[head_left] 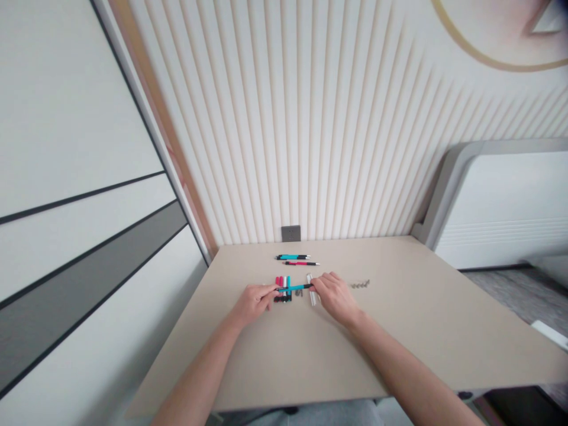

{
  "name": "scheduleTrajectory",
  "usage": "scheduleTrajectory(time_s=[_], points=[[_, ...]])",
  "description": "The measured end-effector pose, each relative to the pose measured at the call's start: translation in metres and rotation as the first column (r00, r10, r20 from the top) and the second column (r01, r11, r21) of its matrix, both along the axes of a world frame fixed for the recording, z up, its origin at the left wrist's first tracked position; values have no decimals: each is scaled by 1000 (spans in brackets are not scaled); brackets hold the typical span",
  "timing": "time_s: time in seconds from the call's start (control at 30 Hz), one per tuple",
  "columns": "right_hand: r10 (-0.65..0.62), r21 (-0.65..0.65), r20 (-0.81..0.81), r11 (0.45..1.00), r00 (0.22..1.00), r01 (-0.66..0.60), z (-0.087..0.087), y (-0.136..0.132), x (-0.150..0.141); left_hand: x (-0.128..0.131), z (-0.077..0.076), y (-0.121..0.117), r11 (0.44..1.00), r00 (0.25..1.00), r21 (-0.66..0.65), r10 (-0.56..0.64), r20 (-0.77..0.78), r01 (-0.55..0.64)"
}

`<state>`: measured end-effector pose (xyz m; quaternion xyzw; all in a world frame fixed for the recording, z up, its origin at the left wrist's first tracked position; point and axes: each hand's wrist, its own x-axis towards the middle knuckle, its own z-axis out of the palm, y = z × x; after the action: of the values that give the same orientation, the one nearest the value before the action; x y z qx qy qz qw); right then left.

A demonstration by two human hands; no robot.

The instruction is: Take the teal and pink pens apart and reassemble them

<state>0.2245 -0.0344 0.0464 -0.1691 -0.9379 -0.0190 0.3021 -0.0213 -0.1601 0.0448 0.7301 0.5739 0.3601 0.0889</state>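
Pen [298,287]: blue barrel, black ends, held about level between our two hands, over the row of parts
Left hand [254,303]: grip closed in a pinch of thumb and fingers on the pen's left end
Right hand [336,297]: grip closed on the pen's black right end; fingertip detail too small to read
Weight: we judge it light, probably plastic, easily carried by fingertips
Stiffness: we expect a rigid barrel with little give; squeezing hard gains nothing, and sideways bending could stress any joint
Surface: smooth blue middle probably slippery; black ends look the better hold, one per hand, pulled or turned along the pen's line
Row [284,281]: red, white and blue parts with black lower ends, side by side beneath the pen and just beside our left fingers; a low sweep could scatter them
Dark bits [299,293]: small, between row and strips, shape unclear to us; likely easy to brush away
Strips [313,297]: pale, partly behind our right fingers; contact cannot be told
Grey bits [360,284]: small group just right of our right hand; they limit a low move that way
Back pens [295,257]: blue ones and a red pen [302,264] beyond the row, lying crosswise
Worktop [266,361]: near edge passes under our forearms; most room for moving lies toward us and out to the right, with the wall [248,148] bounding the far edge
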Motion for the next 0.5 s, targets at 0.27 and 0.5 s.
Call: scheduleTrajectory(time_s=[0.27,0.5], points=[[-7,-114,-103,993,995,-5,5,-8,-5,-4,2,0,991,998,120,56,-5,-55],[-34,-209,-129,978,991,6,-3,-7,-7,-8,-5,1,989,998,139,52,-17,-49]])
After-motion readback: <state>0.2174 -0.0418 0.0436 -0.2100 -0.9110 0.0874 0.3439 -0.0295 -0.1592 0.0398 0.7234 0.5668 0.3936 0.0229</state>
